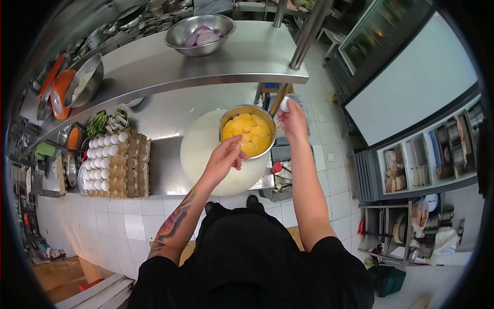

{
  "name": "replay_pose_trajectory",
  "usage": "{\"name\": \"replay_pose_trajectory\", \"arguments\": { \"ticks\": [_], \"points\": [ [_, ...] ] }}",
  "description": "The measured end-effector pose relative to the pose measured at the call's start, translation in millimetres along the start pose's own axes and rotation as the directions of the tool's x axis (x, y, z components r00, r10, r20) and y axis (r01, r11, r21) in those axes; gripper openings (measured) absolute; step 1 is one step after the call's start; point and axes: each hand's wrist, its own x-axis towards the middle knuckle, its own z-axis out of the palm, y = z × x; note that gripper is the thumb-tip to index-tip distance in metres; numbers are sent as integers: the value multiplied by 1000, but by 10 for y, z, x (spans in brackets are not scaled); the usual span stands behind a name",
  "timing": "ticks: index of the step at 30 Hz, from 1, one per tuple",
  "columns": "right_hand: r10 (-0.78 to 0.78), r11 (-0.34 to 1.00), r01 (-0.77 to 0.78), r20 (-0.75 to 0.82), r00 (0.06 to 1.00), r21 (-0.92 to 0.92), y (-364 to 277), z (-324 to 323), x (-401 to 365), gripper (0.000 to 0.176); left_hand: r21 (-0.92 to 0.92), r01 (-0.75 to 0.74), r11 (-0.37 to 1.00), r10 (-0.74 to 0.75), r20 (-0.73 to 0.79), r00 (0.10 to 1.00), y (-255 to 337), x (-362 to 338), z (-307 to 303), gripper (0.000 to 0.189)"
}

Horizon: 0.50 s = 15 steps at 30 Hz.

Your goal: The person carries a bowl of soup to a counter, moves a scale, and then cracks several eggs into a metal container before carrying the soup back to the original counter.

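Observation:
A round metal pot (pixel 223 119) full of cracked eggs (pixel 248 129), with many yellow yolks, stands on a round white cutting board (pixel 198 154). My left hand (pixel 225 158) is at the pot's near left rim, its fingers loosely bent and apart, with nothing visible in them. To the right of the pot, my right hand (pixel 293 122) is closed on a white eggshell (pixel 284 104), held beyond the board above the bins. Further left, whole white eggs (pixel 105 162) sit in the top of stacked cardboard egg trays (pixel 138 165).
A steel shelf (pixel 252 56) crosses above the counter, carrying a bowl of purple onions (pixel 203 38). Grey bins (pixel 282 191) stand at the counter's right end. An open refrigerated prep unit (pixel 422 170) is further right. Green vegetables (pixel 96 124) lie behind the egg trays.

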Motion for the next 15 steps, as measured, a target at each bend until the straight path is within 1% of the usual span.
{"name": "replay_pose_trajectory", "arguments": {
  "ticks": [2,4,6,7,8,9,10,11,12,14,15],
  "points": [
    [-69,991,82,-121,990,108,-167,78,-223,32,16,-21,1000,21,3,1000,-17,-113,-179,45],
    [-30,990,44,-99,995,133,-216,151,-417,34,-10,8,1000,-9,-71,997,-38,-239,-358,42],
    [-38,997,43,78,996,-59,-167,221,-550,31,-6,33,999,-33,-108,994,-6,-337,-455,42],
    [-76,962,105,122,990,-251,-95,268,-552,31,2,23,1000,-23,-115,993,20,-361,-482,42],
    [-76,962,106,124,989,-253,-16,322,-528,31,11,11,1000,-10,-119,993,49,-379,-501,42],
    [-205,841,269,184,961,-469,29,420,-508,31,9,8,1000,-7,-121,993,77,-396,-512,42],
    [-309,646,412,273,911,-643,47,500,-495,31,11,-8,1000,9,-111,994,102,-417,-521,42],
    [-304,539,431,310,901,-724,19,531,-506,31,13,-23,1000,24,-104,994,123,-444,-535,42],
    [-298,537,433,316,900,-724,-36,596,-522,31,8,-24,1000,24,-111,994,144,-470,-553,42],
    [-221,419,452,394,892,-788,-113,684,-545,32,33,-86,996,89,-89,992,174,-523,-583,42],
    [-216,418,453,398,891,-787,-145,714,-553,32,30,-85,996,88,-96,992,185,-545,-593,42]
  ]
}}
